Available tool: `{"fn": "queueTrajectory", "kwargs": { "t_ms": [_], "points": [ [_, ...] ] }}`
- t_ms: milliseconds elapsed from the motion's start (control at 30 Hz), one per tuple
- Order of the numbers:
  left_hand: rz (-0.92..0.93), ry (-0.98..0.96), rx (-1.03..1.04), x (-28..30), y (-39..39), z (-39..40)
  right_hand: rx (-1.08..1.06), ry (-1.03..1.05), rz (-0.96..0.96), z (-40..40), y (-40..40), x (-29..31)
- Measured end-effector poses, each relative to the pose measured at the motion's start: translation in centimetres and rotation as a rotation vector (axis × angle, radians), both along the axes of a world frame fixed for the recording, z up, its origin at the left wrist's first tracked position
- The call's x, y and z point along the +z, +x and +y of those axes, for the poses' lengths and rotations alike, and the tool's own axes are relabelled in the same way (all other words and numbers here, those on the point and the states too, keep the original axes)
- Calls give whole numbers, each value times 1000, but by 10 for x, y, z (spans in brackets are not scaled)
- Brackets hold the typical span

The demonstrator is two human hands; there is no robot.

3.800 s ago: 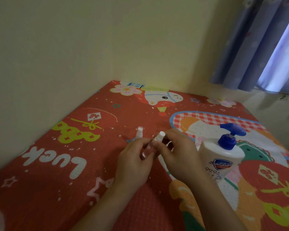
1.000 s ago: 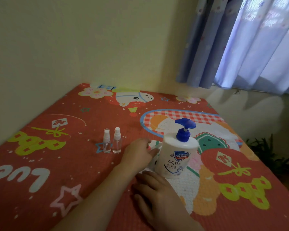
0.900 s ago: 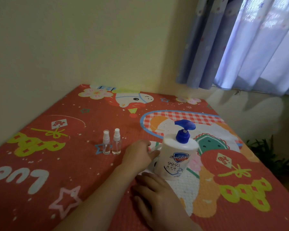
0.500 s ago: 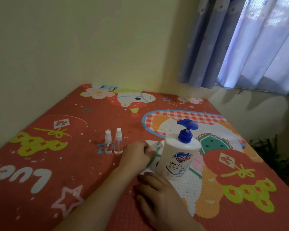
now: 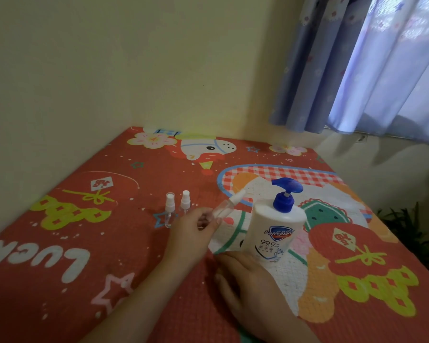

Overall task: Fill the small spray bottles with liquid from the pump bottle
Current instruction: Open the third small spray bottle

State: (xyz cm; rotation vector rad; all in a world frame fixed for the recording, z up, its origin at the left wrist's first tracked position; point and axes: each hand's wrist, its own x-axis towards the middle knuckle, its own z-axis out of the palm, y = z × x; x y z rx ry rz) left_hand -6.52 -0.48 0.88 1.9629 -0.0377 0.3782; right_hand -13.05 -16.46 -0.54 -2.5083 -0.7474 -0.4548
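Dim indoor shot, muddy exposure. Only light is daylight through the curtain (image 5: 372, 63) at upper right; fabric nearest the window is near blown out. Soft curtain shadows fall on the wall (image 5: 382, 164) below it. Left wall goes yellow-green and flat, mild vignette toward the corners. Wide-angle bend shows on the mat (image 5: 60, 256) edges. Overall soft and noisy, with compression smear on mat texture. Forearms at the bottom edge are darkest and blurred. No hard glare.

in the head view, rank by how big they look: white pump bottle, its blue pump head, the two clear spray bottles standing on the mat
1. White pump bottle
2. Blue pump head
3. The two standing clear spray bottles, left one and right one: they look alike, so no ranking between them.
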Motion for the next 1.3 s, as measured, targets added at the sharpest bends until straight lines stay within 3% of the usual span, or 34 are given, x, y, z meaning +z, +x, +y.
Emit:
{"fn": "queueTrajectory", "kwargs": {
  "t_ms": [100, 267, 667, 967, 1300],
  "points": [
    [-34, -95, 30, -1, -4, 6, -75, 20, 92, 2, 0, 8],
    [-99, -144, 34, -2, -10, 20, -141, 339, 263, 15, 6, 32],
    [-304, -14, 43, -2, -20, 41, -153, 764, 272, 49, 36, 75],
    [-407, 122, 72, -2, -21, 54, -151, 712, 285, 54, 45, 83],
    [-559, 438, 106, -2, -18, 64, -72, 681, 349, 56, 43, 83]
  ]
}}
